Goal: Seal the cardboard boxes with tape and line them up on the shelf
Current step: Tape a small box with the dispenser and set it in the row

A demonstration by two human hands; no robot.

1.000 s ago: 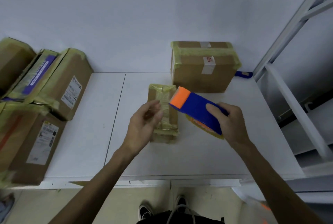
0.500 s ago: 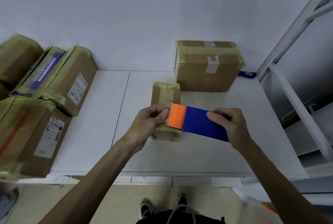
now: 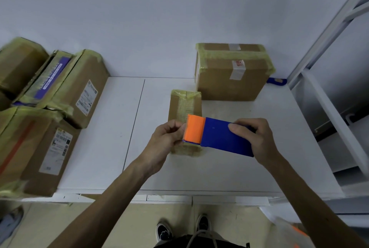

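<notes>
A small cardboard box (image 3: 184, 104) wrapped in yellowish tape lies flat in the middle of the white table (image 3: 103, 148). Above its near end I hold a blue tape dispenser (image 3: 225, 138) with an orange front. My right hand (image 3: 253, 138) grips the dispenser's blue body. My left hand (image 3: 165, 140) pinches at the orange end, where the tape edge comes out; the tape itself is hard to make out. A larger taped box (image 3: 229, 76) stands behind, against the wall.
Several taped boxes (image 3: 50, 112) with labels are piled at the table's left end. A white metal shelf frame (image 3: 327, 96) rises on the right. A blue object (image 3: 276, 81) lies behind the larger box. My shoes (image 3: 179, 229) show below the table edge.
The dispenser has swung from tilted to nearly level above the small box's near end. My left hand has left the box top and now pinches at the orange end.
</notes>
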